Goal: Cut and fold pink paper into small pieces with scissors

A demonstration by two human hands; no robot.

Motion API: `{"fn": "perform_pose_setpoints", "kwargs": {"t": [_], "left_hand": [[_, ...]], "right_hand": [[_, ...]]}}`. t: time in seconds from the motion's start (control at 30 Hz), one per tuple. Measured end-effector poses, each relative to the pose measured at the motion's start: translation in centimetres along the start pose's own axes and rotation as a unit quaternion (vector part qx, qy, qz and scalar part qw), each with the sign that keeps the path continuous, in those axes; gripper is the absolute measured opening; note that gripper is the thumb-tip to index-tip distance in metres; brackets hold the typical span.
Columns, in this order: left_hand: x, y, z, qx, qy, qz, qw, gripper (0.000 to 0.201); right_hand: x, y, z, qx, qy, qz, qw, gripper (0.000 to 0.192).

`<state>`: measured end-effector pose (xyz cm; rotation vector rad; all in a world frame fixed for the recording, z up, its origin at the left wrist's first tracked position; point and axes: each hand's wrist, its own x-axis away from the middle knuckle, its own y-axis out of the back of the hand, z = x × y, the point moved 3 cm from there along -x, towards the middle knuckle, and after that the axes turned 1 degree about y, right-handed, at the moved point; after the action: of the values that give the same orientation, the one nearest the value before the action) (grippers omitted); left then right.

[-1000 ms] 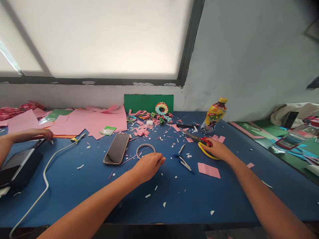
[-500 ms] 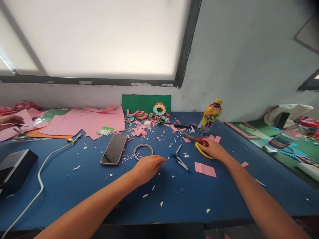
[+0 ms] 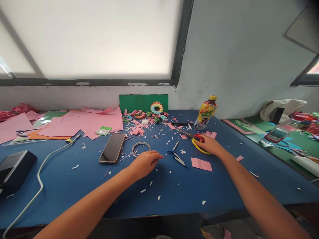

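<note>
Over the blue table, my left hand [image 3: 147,162] is held palm down with its fingers loosely stretched and nothing visible in them. Just behind it lies a tape ring [image 3: 134,153], partly covered by the hand. My right hand [image 3: 209,144] is around the handles of a pair of scissors with red and yellow grips [image 3: 198,150]. Their blades [image 3: 185,133] point away to the left. A folded pink paper piece [image 3: 201,164] lies in front of the right hand. Between the hands rests a blue-and-white slim tool [image 3: 178,159], its kind unclear.
A phone [image 3: 112,148] lies left of the tape. Pink sheets [image 3: 99,119] and paper scraps cover the back, near a green board [image 3: 127,102] and a paper ring [image 3: 156,108]. A yellow-capped bottle [image 3: 206,113] stands back right. A white cable [image 3: 41,181] runs along the left.
The view has shifted slightly, so the table things sit a little further left. Another person's hand at the far left has gone from view. My right hand stays at the scissors.
</note>
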<state>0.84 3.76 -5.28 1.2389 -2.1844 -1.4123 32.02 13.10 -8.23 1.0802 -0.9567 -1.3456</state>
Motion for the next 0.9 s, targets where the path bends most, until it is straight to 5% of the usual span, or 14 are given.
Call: {"fn": "perform_pose_setpoints", "kwargs": {"t": [0.37,0.5,0.67,0.77,0.9], "left_hand": [[-0.1,-0.5,0.7,-0.001,0.014,-0.01,1.0,0.013],[0.0,-0.5,0.3,-0.015,0.033,-0.018,0.999,0.024],[-0.3,1.3,0.4,-0.034,0.088,-0.065,0.993,0.026],[-0.9,4.7,3.3,-0.065,0.165,-0.11,0.978,0.03],[-0.6,10.4,10.9,-0.137,0.303,-0.127,0.934,0.023]], "right_hand": [[0.0,0.4,0.3,-0.002,0.016,-0.004,1.0,0.042],[-0.2,0.2,0.0,-0.004,0.013,0.004,1.0,0.046],[-0.4,-0.2,-0.4,0.0,0.012,0.007,1.0,0.052],[-0.3,-0.2,-0.3,0.001,0.017,0.005,1.0,0.054],[-0.3,0.0,-0.1,-0.005,0.024,-0.003,1.0,0.054]]}}
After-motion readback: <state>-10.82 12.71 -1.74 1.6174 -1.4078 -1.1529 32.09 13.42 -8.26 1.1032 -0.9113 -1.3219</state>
